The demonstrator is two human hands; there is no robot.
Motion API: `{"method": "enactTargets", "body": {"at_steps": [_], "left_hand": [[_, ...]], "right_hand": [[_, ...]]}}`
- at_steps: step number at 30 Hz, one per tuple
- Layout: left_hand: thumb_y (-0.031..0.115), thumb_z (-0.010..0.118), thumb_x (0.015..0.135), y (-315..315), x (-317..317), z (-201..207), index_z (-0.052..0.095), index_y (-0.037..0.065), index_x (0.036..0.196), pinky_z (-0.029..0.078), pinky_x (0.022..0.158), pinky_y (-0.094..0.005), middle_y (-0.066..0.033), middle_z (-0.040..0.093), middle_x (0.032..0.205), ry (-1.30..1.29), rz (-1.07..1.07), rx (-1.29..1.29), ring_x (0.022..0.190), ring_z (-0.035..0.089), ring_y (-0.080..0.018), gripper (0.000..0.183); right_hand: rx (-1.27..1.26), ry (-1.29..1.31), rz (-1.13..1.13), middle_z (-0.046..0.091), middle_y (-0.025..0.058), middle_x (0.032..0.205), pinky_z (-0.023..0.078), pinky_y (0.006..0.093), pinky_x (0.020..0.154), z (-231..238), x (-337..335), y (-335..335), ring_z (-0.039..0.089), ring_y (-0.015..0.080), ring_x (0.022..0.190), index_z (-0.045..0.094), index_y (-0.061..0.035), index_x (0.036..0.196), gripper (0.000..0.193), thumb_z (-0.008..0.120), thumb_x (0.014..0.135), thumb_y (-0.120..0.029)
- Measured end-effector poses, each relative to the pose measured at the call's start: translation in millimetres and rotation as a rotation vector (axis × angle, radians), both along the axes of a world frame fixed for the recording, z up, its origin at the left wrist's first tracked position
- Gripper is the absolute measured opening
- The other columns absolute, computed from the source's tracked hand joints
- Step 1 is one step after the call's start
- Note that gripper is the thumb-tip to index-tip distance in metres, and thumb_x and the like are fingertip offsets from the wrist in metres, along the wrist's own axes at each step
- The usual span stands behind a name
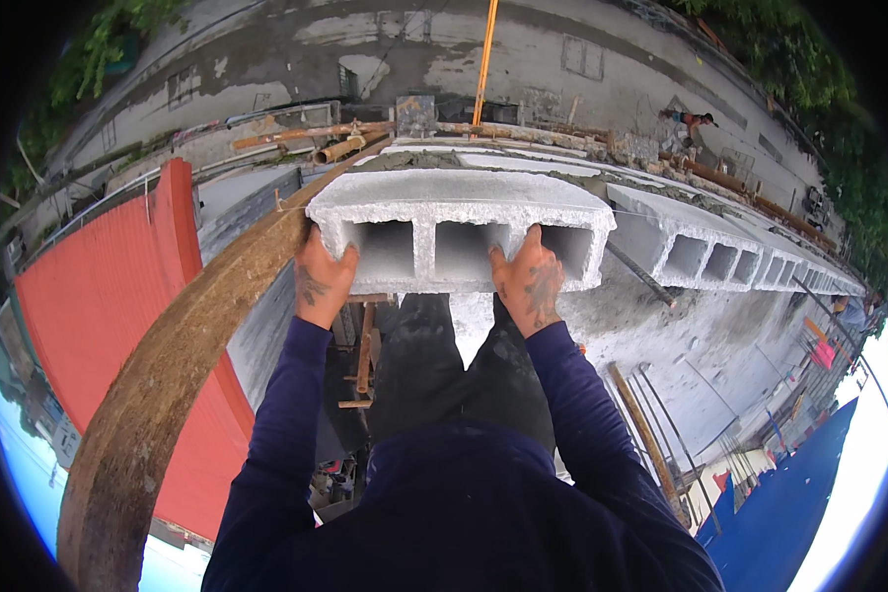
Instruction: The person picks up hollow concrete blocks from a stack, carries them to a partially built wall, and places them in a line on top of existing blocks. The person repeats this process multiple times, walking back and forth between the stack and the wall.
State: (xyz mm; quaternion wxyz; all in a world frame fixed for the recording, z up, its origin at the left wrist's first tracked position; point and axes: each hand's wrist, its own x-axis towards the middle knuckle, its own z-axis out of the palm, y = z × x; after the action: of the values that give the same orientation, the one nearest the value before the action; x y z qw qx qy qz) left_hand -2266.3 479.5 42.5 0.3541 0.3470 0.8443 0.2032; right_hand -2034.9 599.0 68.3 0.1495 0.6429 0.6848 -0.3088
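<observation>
A grey hollow concrete block (464, 187) lies level in front of me on top of the wall, its openings facing me. My left hand (324, 281) grips its left end, with the thumb at the left opening. My right hand (531, 281) holds the web between the middle and right openings, thumb and fingers closed around it. Parts of the fingers on both hands are hidden in or behind the block. A thin string line (651, 212) runs along the row near the block's upper edge. Wet mortar (419, 159) lies just beyond the block.
More laid blocks (710, 237) continue to the right. A rebar (639, 273) sticks out beside the held block. A thick timber (183, 365) stands close on my left, before a red metal sheet (104, 326). Far below, a person (691, 119) is near the pavement.
</observation>
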Motion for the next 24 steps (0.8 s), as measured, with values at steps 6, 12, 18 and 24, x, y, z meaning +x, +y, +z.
{"method": "enactTargets", "body": {"at_steps": [6,12,18,24], "left_hand": [[0.014,0.063,0.072,-1,0,-6,0.05,-0.002,0.115,0.044,0.085,-0.0435,-0.025,0.059,0.106,-0.016,0.015,0.01,0.099,0.055,-0.0418,0.048],[0.016,0.064,0.073,-1,-2,-10,0.051,-0.002,0.113,0.044,0.085,-0.0428,-0.025,0.059,0.105,0.039,-0.004,0.021,0.099,0.056,-0.041,0.046],[0.033,0.068,0.075,6,-10,-13,0.056,-0.003,0.106,0.044,0.085,-0.0417,-0.0235,0.061,0.102,-0.042,0.008,-0.099,0.099,0.057,-0.0389,0.049],[0.054,0.057,0.081,3,-17,-18,0.053,-0.002,0.119,0.041,0.09,-0.0377,-0.0224,0.059,0.112,0.036,0.0,-0.152,0.108,0.055,-0.0344,0.069]], "right_hand": [[-0.068,-0.062,-0.011,0.063,0.0239,0.074,0.046,0.0492,0.071,-1,-1,4,0.063,0.0417,0.074,0.046,0.0016,0.097,0.04,0.063,0.078,-0.028],[-0.079,-0.041,-0.015,0.064,0.0236,0.077,0.047,0.0475,0.074,-1,-1,8,0.063,0.0406,0.078,0.047,0.0018,0.098,0.041,0.063,0.078,-0.031],[0.06,0.025,0.044,0.065,0.0208,0.075,0.049,0.0439,0.069,-4,4,2,0.064,0.0366,0.073,0.051,0.0033,0.096,0.046,0.062,0.078,-0.037],[0.137,0.026,0.005,0.065,0.0206,0.076,0.049,0.0446,0.07,-9,0,2,0.065,0.0369,0.074,0.053,0.0033,0.092,0.047,0.059,0.08,-0.042]]}}
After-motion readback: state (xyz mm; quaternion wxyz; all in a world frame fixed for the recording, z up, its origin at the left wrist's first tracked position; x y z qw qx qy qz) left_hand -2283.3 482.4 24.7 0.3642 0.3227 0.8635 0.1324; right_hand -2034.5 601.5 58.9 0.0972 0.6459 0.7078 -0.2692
